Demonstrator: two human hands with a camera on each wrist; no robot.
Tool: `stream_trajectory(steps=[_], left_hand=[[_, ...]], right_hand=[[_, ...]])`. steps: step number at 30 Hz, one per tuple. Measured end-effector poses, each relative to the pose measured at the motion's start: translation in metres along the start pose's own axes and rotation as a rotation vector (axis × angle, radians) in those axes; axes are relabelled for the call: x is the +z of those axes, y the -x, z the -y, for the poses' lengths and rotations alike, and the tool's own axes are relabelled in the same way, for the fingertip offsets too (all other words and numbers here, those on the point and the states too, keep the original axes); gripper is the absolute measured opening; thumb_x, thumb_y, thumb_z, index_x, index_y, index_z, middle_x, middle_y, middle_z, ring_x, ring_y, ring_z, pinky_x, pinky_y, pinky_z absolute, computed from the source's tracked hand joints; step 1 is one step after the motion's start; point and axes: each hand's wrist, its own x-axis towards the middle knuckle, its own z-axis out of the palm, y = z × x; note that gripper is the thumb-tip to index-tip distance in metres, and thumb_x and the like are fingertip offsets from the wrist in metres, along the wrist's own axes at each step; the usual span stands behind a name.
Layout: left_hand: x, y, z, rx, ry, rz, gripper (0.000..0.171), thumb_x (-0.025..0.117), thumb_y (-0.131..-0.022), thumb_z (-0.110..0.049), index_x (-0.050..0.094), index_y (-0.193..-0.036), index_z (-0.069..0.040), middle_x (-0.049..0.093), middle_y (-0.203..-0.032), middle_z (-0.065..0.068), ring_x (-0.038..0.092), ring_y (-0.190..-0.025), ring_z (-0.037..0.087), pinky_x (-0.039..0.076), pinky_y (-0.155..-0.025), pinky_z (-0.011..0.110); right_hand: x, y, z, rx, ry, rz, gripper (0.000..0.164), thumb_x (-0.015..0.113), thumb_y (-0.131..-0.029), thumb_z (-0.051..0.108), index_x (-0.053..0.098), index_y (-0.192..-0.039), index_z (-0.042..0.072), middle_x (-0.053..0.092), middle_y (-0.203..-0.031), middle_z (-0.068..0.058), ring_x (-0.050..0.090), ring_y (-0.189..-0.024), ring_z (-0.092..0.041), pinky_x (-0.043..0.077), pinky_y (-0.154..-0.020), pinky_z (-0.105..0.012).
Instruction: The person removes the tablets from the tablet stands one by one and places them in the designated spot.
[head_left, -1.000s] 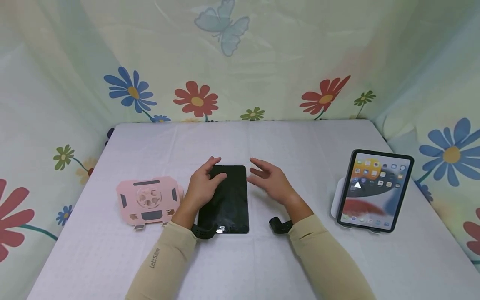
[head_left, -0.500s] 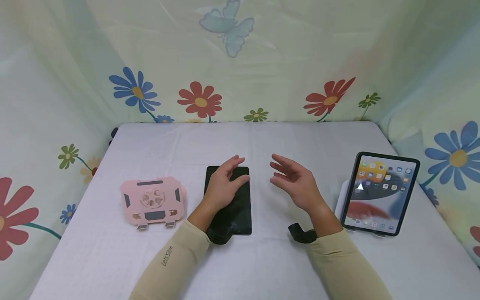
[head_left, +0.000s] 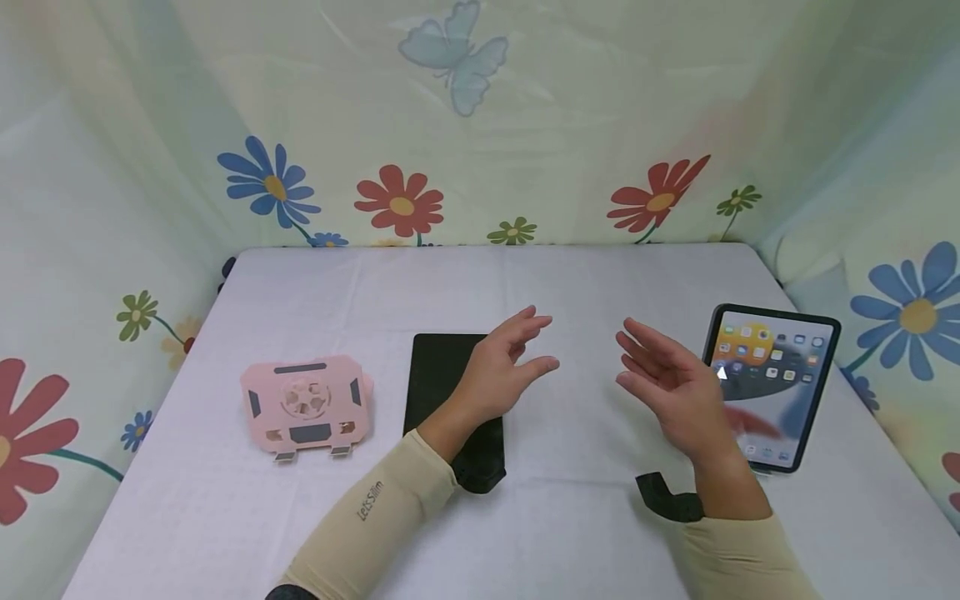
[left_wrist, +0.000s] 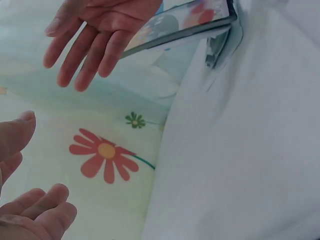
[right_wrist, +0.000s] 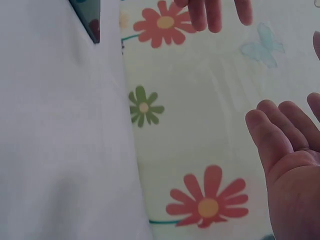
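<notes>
Both hands look free from here: the left hand (head_left: 501, 379) and the right hand (head_left: 675, 400) hold nothing, fingers loosely extended. The dark tablet (head_left: 438, 367) lies on the surface (head_left: 570, 542), the left wrist crossing over it; the lit tablet (head_left: 787, 375) leans at the right, the pink stand (head_left: 307, 400) at the left. If I swing the right hand outward, I judge it could knock the lit tablet off its support (left_wrist: 217, 47); lowering the left wrist could scrape the wrist camera (head_left: 482, 481) across dark glass. The left wrist view gives me that support, mostly hidden from the head view; only the head view shows the pink stand.
</notes>
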Motion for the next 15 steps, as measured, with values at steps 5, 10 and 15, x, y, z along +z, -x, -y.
stream_trajectory(steps=[5,10,15], left_hand=[[0.010,-0.003,-0.004,0.024,0.017,0.026,0.051,0.073,-0.093,-0.012,0.057,-0.142,-0.010,0.041,-0.156,-0.001,0.055,-0.128,0.019,0.042,-0.104,0.025],[0.017,-0.006,-0.003,0.046,0.028,0.057,0.051,0.073,-0.093,-0.011,0.058,-0.141,-0.009,0.041,-0.155,0.000,0.054,-0.127,0.016,0.043,-0.102,0.022],[0.020,-0.011,0.001,0.057,0.072,0.078,0.050,0.073,-0.094,-0.014,0.059,-0.141,-0.011,0.043,-0.153,-0.003,0.053,-0.127,0.015,0.042,-0.102,0.021]], right_hand=[[-0.020,0.014,0.002,-0.021,-0.091,-0.070,0.058,0.057,-0.085,-0.029,0.049,-0.140,-0.012,0.061,-0.137,-0.004,0.060,-0.122,-0.012,0.047,-0.093,-0.024],[-0.039,0.029,0.004,0.007,-0.054,-0.167,0.058,0.055,-0.085,-0.029,0.051,-0.140,-0.009,0.062,-0.136,-0.003,0.062,-0.119,-0.010,0.047,-0.091,-0.022],[-0.052,0.037,0.007,0.064,0.077,-0.283,0.056,0.057,-0.086,-0.026,0.054,-0.139,-0.007,0.063,-0.134,-0.003,0.062,-0.116,-0.008,0.047,-0.092,-0.016]])
